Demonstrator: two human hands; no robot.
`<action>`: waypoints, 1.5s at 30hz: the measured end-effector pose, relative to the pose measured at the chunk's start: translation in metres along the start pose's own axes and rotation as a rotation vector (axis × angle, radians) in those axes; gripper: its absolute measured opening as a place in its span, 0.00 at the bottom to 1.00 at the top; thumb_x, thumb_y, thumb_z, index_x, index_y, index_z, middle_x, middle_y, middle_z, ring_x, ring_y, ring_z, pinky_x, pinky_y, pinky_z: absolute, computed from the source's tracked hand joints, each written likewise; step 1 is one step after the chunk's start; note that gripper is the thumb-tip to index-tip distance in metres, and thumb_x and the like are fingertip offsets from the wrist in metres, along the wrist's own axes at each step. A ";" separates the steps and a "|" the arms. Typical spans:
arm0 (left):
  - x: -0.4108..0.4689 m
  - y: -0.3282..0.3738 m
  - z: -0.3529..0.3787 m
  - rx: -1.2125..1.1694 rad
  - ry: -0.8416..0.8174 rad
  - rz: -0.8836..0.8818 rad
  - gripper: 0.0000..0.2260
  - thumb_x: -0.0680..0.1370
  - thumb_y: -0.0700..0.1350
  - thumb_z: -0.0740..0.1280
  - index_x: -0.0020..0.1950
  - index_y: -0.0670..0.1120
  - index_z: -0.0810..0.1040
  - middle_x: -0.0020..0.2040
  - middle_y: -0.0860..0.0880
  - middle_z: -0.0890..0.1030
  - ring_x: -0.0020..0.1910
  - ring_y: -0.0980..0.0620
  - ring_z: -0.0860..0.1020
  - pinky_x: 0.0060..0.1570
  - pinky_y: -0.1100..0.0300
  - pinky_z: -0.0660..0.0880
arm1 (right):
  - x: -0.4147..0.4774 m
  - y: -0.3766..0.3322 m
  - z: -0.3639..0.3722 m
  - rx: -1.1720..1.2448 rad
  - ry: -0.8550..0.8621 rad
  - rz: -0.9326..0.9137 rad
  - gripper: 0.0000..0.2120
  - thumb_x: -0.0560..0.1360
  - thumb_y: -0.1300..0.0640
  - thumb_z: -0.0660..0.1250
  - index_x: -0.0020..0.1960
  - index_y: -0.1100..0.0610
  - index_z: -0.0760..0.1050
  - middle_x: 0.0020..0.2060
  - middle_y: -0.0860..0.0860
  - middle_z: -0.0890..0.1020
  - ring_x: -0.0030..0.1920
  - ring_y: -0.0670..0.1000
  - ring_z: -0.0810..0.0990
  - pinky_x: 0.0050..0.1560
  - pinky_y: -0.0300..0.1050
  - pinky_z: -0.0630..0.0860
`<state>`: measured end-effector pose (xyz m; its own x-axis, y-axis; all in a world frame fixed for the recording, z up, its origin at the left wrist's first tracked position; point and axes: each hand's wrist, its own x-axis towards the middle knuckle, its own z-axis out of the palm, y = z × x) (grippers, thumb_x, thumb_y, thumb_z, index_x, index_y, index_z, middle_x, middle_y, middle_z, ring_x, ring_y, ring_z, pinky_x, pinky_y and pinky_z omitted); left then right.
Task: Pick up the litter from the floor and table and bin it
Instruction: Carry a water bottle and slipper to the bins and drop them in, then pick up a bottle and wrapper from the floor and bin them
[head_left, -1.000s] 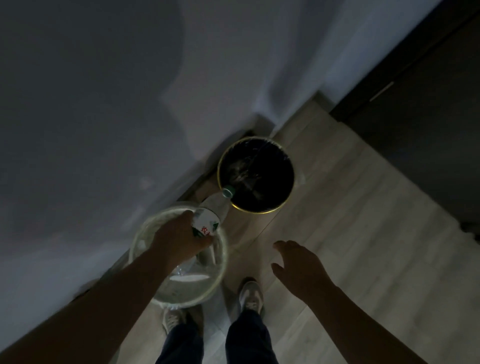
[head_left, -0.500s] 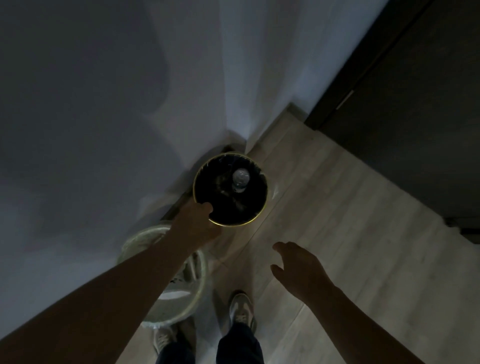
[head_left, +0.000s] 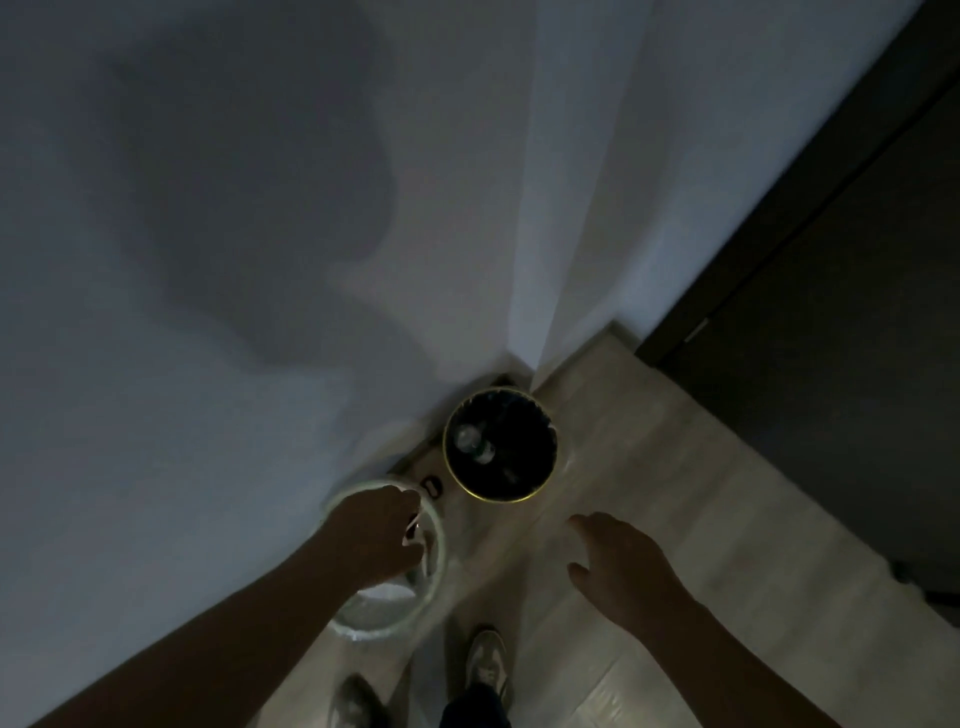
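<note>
The head view is dim and a little blurred, looking down into a room corner where a pale wall (head_left: 260, 208) meets a light wooden floor (head_left: 675, 493). A round black bin (head_left: 498, 500) with a gold rim stands on the floor in that corner. A clear bottle (head_left: 469, 440) lies inside it, against the bin's left side. The left hand (head_left: 376, 535) hangs back-up over a pale tub (head_left: 440, 545) that stands just beside the bin, nearer the person and along the wall. Its fingers (head_left: 408, 506) bend downward past the knuckles, above the tub's far rim. Something small and whitish shows at their tips, but in this light I cannot tell whether the hand holds it or whether it lies in the tub, so the grip cannot be judged. The right hand (head_left: 618, 561) hovers above the bare floor, to the right of the bin and apart from it, palm down, with fingers spread and relaxed and the thumb out to the left, holding and touching nothing. A small dark thing (head_left: 430, 486) lies on the floor between the tub and the bin. Two shoes (head_left: 485, 660) show at the bottom edge, and a dark door (head_left: 831, 312) fills the right side.
</note>
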<state>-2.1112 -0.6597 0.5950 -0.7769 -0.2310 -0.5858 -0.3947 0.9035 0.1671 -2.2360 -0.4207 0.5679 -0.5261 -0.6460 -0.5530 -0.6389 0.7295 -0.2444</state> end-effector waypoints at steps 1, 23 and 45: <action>-0.016 -0.001 -0.007 -0.017 0.011 -0.011 0.24 0.78 0.58 0.59 0.71 0.51 0.66 0.69 0.52 0.71 0.67 0.55 0.70 0.63 0.63 0.65 | -0.006 -0.007 -0.012 0.011 0.007 -0.012 0.24 0.78 0.48 0.60 0.72 0.52 0.62 0.64 0.51 0.73 0.64 0.50 0.72 0.61 0.42 0.70; -0.543 -0.089 0.034 -0.423 0.558 -0.860 0.22 0.74 0.58 0.66 0.66 0.55 0.71 0.60 0.56 0.77 0.57 0.56 0.76 0.53 0.65 0.69 | -0.203 -0.427 -0.099 -0.338 0.037 -1.047 0.21 0.75 0.48 0.66 0.66 0.49 0.71 0.60 0.47 0.76 0.58 0.48 0.75 0.56 0.42 0.72; -0.938 0.013 0.239 -0.641 0.806 -1.837 0.21 0.74 0.60 0.66 0.65 0.55 0.71 0.60 0.58 0.76 0.56 0.57 0.76 0.53 0.62 0.73 | -0.580 -0.749 0.125 -0.635 -0.159 -2.089 0.19 0.72 0.46 0.68 0.62 0.47 0.74 0.57 0.46 0.78 0.58 0.47 0.76 0.55 0.42 0.73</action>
<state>-1.2702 -0.3453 0.9570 0.6881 -0.7256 0.0053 -0.7082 -0.6700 0.2225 -1.3821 -0.5644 0.9727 0.9892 -0.1426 0.0336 -0.1327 -0.9692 -0.2073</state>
